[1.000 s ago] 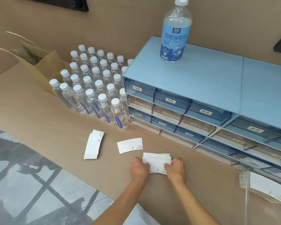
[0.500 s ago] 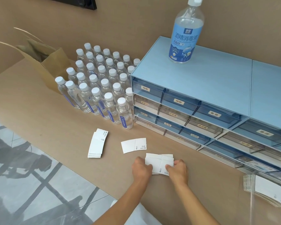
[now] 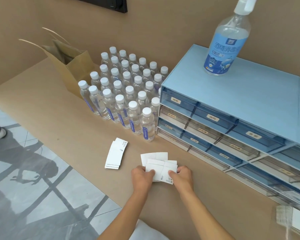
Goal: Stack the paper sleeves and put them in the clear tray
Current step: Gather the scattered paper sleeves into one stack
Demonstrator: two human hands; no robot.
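A small stack of white paper sleeves (image 3: 161,170) is held just above the brown counter, pinched at its left end by my left hand (image 3: 142,177) and at its right end by my right hand (image 3: 182,177). Just behind it lies a single white sleeve (image 3: 152,156), partly covered by the held stack. A second pile of sleeves (image 3: 115,154) lies further left on the counter, apart from my hands. The clear tray (image 3: 284,219) with white sleeves in it shows blurred at the bottom right corner.
Several rows of capped water bottles (image 3: 128,94) stand at the back, beside a brown paper bag (image 3: 71,66). A blue drawer cabinet (image 3: 241,108) fills the right side, with a spray bottle (image 3: 227,42) on top. The counter edge (image 3: 59,161) runs diagonally at left above a tiled floor.
Both hands have carried the stack a little away from me, so it now overlaps the single sleeve behind it. The camera has swung left, pushing the clear tray toward the corner.
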